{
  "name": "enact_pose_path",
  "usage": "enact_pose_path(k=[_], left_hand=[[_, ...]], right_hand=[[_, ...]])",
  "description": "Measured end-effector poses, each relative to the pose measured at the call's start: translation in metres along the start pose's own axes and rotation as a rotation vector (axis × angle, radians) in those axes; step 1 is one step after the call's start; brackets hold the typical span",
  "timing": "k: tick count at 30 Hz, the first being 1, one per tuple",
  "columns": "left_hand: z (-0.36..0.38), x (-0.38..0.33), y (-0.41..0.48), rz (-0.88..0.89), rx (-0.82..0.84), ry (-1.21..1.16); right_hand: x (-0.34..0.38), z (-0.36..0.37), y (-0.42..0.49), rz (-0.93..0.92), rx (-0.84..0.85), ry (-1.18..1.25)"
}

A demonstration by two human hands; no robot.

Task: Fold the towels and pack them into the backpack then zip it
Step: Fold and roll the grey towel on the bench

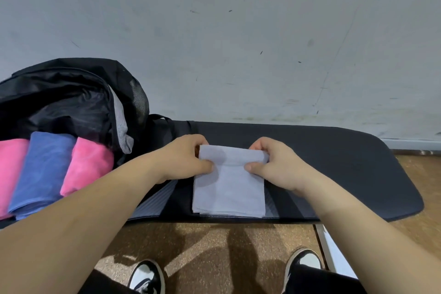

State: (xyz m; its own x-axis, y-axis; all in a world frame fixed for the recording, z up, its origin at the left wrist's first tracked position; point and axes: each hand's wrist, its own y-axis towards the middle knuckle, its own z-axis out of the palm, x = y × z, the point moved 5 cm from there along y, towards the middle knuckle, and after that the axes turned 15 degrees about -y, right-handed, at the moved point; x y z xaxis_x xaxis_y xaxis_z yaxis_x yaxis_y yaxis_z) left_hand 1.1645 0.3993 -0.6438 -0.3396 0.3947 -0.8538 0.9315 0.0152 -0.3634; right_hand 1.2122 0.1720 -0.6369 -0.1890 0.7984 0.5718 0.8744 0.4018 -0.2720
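Note:
A pale grey towel (pixel 229 188) lies folded into a narrow strip on the black mat (pixel 346 169), its far end turned over into a roll. My left hand (pixel 183 157) grips the left side of that rolled end, and my right hand (pixel 274 162) grips the right side, thumbs on top. At the left the black backpack (pixel 71 95) lies open. Inside it sit a pink towel (pixel 10 169), a blue towel (pixel 43 169) and a second pink towel (pixel 88 164), side by side.
A scuffed grey wall (pixel 238 31) rises right behind the mat. Speckled brown floor (pixel 214 246) lies in front, with my two black-and-white shoes (pixel 145 277) on it. A white bar (pixel 331 253) runs along the floor at the right.

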Motion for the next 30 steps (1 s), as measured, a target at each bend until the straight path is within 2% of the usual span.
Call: enact_pose_path(k=[2,6,11,13,15,18,23,27,30], left_hand=[[-0.001,-0.003,-0.006,0.048,-0.003,0.021],[-0.007,-0.002,-0.013,0.104,0.014,0.088],[-0.014,-0.008,-0.017,0.24,-0.041,0.072],[-0.012,-0.008,-0.022,0.265,-0.04,0.134],[-0.004,-0.005,-0.03,0.293,-0.004,0.21],[0.003,-0.004,-0.041,0.394,0.005,0.199],[0.007,-0.008,-0.05,0.416,-0.019,0.255],[0.016,-0.003,-0.05,0.311,-0.052,0.253],[0.022,0.004,-0.046,0.194,-0.043,0.341]], right_hand=[[0.002,-0.005,-0.003,-0.013,-0.029,0.027],[0.006,-0.003,-0.008,-0.089,0.008,-0.065],[0.011,-0.01,-0.015,-0.109,-0.252,-0.144],[0.011,-0.005,-0.017,-0.135,-0.311,-0.175],[0.009,0.002,-0.02,-0.17,-0.295,-0.223],[0.004,0.006,-0.026,-0.255,-0.241,-0.28],[0.0,0.006,-0.043,-0.403,-0.14,-0.326],[0.0,0.007,-0.057,-0.405,-0.041,-0.37],[0.004,0.01,-0.056,-0.376,-0.068,-0.389]])
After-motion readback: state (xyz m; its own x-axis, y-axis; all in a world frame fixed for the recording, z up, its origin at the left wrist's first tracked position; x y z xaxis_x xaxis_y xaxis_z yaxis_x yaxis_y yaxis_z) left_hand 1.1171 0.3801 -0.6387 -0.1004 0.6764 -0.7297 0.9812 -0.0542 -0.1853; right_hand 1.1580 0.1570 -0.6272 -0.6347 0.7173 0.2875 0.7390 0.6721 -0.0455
